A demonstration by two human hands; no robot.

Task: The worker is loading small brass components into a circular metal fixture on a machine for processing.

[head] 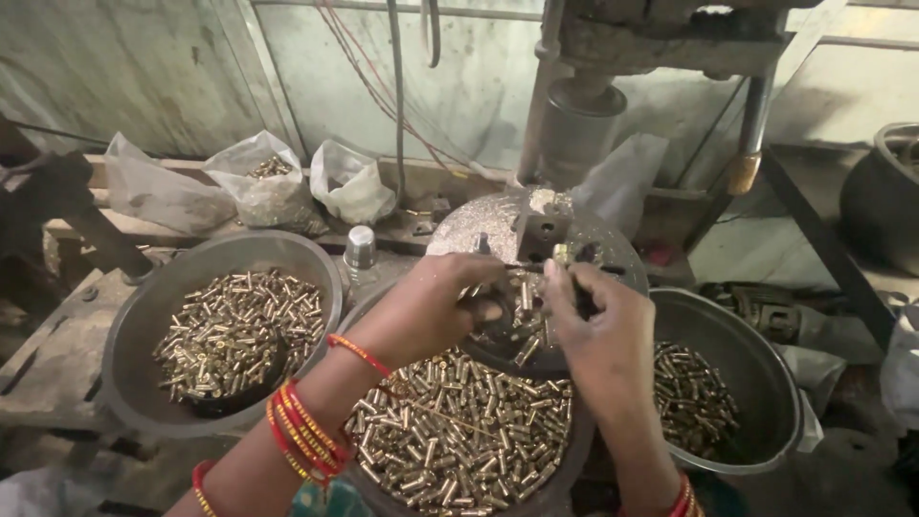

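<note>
- I work in a grimy workshop, at a cluttered metal surface (57, 364) under a drill press whose spindle (578, 120) hangs over a round press table (479, 225) dusted with filings.
- My right hand (598, 335) has its fingers (565, 278) pressed together, pinching a small brass piece (561, 254) just in front of the block fixture (541, 230) on the press table. The pinch sits right below the spindle; I judge that if it came down while my fingertips are there, they would be caught.
- My left hand (436, 306) curls over loose brass pieces (525, 330) at the near edge of the press table, thumb and fingers closed round something I cannot make out. A careless sweep could push those pieces off the edge into the pan below, or onto the floor.
- My red bangles (306, 436) hang loose on the left wrist; I think they could snag near turning parts.
- Below my hands, the middle pan (560, 469) is heaped with brass pieces; its pile rises near the rim, so a knock might spill it.
- The left pan (129, 316) sits towards the left edge of the surface, the right pan (766, 383) towards the right, both part full.
- At the far edge lie plastic bags (258, 187), and a small bottle (360, 251) stands just beside the left pan.
</note>
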